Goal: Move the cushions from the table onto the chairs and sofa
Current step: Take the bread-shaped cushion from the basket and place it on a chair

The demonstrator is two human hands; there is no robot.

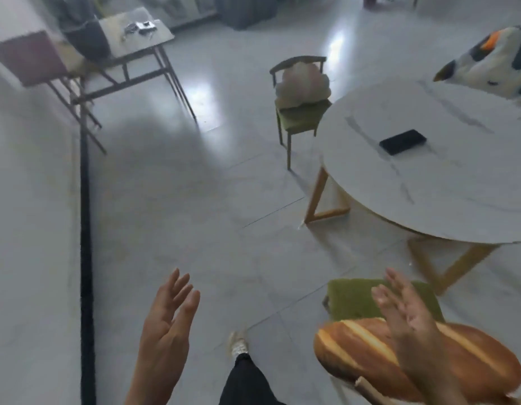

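— While both hands hover, what do their fingers grasp?
— Nothing; left hand (165, 325) and right hand (405, 320) spread loose. One bread cushion (355, 349) lies on the near chair (350, 299), the pale cushion (303, 84) on the far chair (297, 115), the patterned cushion (493, 65) at the desk's (428, 182) far edge.

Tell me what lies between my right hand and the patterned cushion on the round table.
Only the tabletop and a black phone lying flat on it stand between the right hand and the patterned cushion at the table's far edge; nothing upright blocks the reach.
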